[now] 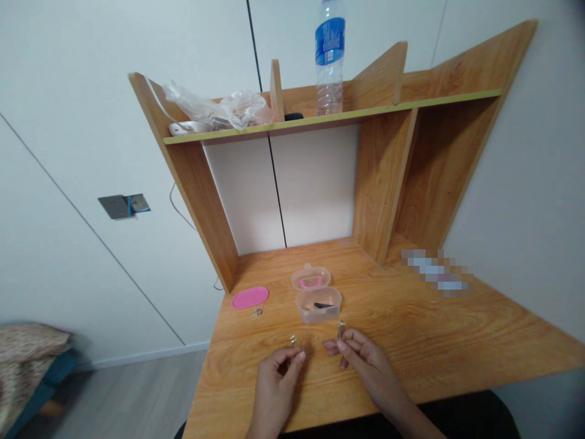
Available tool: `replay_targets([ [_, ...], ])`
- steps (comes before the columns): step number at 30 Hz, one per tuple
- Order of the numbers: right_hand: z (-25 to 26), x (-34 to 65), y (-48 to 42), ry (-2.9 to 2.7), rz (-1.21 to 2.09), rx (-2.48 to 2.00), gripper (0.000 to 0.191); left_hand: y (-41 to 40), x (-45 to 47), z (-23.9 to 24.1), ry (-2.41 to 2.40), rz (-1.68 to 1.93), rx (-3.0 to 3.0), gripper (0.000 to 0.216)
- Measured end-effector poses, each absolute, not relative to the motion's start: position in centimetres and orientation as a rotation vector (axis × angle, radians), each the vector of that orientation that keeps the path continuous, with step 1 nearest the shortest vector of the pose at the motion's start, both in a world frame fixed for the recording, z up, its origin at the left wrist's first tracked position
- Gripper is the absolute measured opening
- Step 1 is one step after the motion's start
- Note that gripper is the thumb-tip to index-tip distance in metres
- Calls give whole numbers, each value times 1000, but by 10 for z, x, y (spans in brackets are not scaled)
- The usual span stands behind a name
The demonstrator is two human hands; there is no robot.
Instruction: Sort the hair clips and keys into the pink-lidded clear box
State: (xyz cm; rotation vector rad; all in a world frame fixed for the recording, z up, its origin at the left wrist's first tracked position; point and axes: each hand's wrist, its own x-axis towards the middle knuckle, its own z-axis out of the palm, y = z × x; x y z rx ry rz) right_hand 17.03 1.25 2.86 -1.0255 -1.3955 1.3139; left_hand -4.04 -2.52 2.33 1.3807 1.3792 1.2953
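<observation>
My left hand (278,381) is pinched on a small shiny metal piece (293,339), which pokes up above the fingertips; its exact kind is too small to tell. Between the thumb and fingers of my right hand (368,363) stands a narrow shiny metal clip (341,330), held upright. Just beyond both hands, a clear plastic box (315,315) sits with its lid (299,279) tipped back, showing a pink handle. Inside lies a dark slender item (323,305). To the left are a pink oval tray (250,298) and several small loose rings (257,313).
A wooden desk (256,268) carries a shelf unit (384,183) at its back. On the upper shelf are a plastic water bottle (329,58) and a crumpled clear bag (228,110). A blurred-out item (436,271) lies at the right. The desk's left edge drops to the floor.
</observation>
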Motion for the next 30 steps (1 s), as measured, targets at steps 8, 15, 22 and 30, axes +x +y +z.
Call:
replay_targets([
  [8,19,169,14,-1334,1321,-1084,28,-27,-39,28,1356,1290,1391,38],
  [15,16,168,15,-1290,1328,-1099,30,-26,-40,21,1324,1290,1400,42],
  [22,17,167,16,-1288,1351,-1078,32,-25,-39,26,1370,1261,1422,43],
  [30,26,168,15,-1320,1415,-1012,38,-27,-39,26,1379,1277,1380,34],
])
